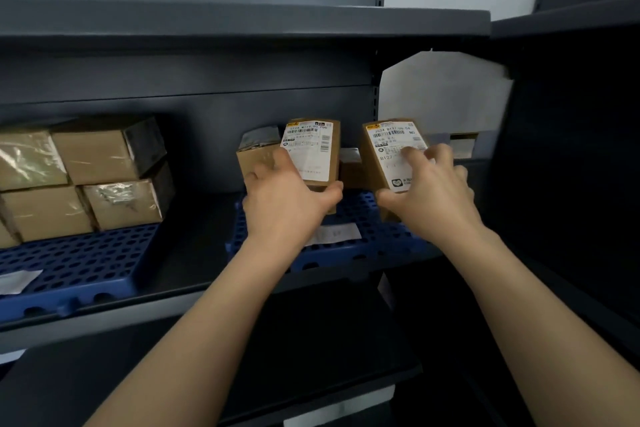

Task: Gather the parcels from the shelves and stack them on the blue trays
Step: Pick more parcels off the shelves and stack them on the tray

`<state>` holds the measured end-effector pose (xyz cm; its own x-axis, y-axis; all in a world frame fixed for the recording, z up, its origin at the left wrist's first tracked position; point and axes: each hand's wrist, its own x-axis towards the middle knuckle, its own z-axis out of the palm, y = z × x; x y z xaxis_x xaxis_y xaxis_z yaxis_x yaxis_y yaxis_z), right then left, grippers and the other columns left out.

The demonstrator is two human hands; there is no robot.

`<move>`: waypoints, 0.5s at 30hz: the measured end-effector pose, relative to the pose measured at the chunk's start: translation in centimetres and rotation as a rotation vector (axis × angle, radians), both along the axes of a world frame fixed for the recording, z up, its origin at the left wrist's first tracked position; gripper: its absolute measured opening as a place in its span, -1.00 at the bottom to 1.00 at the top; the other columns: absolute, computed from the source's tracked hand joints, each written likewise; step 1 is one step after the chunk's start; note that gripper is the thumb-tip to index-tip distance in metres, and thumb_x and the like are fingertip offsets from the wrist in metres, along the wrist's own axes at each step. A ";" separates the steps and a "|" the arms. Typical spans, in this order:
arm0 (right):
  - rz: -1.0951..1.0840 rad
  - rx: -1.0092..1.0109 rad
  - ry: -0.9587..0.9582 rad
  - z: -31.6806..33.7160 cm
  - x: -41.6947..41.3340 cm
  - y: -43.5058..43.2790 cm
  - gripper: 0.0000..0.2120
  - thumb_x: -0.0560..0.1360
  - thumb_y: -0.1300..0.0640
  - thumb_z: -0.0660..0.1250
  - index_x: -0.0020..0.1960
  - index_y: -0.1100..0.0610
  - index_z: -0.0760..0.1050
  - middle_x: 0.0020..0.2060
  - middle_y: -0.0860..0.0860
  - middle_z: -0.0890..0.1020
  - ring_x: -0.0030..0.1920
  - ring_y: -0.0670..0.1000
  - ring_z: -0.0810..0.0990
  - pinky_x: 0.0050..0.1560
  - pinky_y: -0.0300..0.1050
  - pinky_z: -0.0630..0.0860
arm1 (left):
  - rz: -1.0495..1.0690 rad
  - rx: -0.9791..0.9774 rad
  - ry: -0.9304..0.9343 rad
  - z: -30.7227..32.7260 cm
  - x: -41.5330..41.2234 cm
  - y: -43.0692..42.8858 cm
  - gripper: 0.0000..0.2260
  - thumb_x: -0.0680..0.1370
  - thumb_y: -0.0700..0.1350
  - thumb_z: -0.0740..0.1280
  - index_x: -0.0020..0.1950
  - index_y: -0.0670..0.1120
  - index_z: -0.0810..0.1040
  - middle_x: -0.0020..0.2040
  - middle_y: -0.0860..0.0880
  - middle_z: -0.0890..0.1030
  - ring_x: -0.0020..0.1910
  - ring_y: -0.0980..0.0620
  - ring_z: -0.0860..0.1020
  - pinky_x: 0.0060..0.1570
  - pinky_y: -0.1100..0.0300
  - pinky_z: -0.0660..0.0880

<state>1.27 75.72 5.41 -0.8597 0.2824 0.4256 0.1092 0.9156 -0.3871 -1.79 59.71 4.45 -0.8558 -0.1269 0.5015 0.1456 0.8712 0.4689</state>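
Note:
My left hand (287, 198) grips a small brown parcel (317, 146) with a white shipping label, held upright over the blue perforated tray (349, 246) in the middle of the shelf. My right hand (433, 191) grips a second labelled brown parcel (388, 149), tilted, just right of the first. Behind the left parcel another small box (254, 149) with dark tape stands on the same tray. At the left, several taped brown parcels (86, 177) are stacked two high on a second blue tray (79, 267).
The dark grey shelf above (242, 24) overhangs the hands closely. A large white padded envelope (443, 94) leans at the back right. A paper label (339, 234) lies on the middle tray. Another lower shelf (242, 357) juts out beneath my forearms.

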 end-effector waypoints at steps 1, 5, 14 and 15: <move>0.008 -0.005 -0.003 0.1 -1.0 0.3 -0.33 0.40 -0.15 0.35 0.42 0.03 0.22 0.30 0.10 0.25 0.24 0.24 0.30 0.18 0.18 0.35 | 0.007 0.002 -0.007 0.0 -1.0 0.4 -0.25 0.34 0.31 0.32 0.32 -0.14 0.22 0.21 -0.20 0.39 0.20 -0.21 0.35 0.00 -0.04 0.42; 0.052 -0.030 0.000 0.6 -5.2 1.7 -0.32 0.41 -0.13 0.36 0.44 0.02 0.20 0.32 0.09 0.23 0.27 0.24 0.29 0.21 0.20 0.36 | 0.043 0.000 -0.030 0.1 -4.5 1.7 -0.27 0.34 0.32 0.32 0.31 -0.12 0.23 0.23 -0.19 0.40 0.21 -0.18 0.36 0.02 -0.05 0.43; 0.163 -0.064 -0.036 2.2 -13.3 3.4 -0.36 0.43 -0.16 0.34 0.41 0.08 0.28 0.30 0.11 0.27 0.28 0.27 0.30 0.23 0.21 0.38 | 0.149 -0.095 0.002 1.2 -9.7 3.9 -0.26 0.38 0.34 0.27 0.35 -0.12 0.20 0.24 -0.23 0.39 0.22 -0.21 0.37 -0.01 -0.01 0.43; 0.166 -0.063 -0.041 2.3 -14.1 3.5 -0.36 0.43 -0.17 0.34 0.40 0.08 0.29 0.29 0.12 0.28 0.27 0.27 0.32 0.22 0.20 0.39 | 0.157 -0.109 0.006 1.2 -10.1 4.1 -0.26 0.38 0.34 0.26 0.36 -0.12 0.20 0.24 -0.24 0.39 0.22 -0.22 0.38 0.01 -0.01 0.43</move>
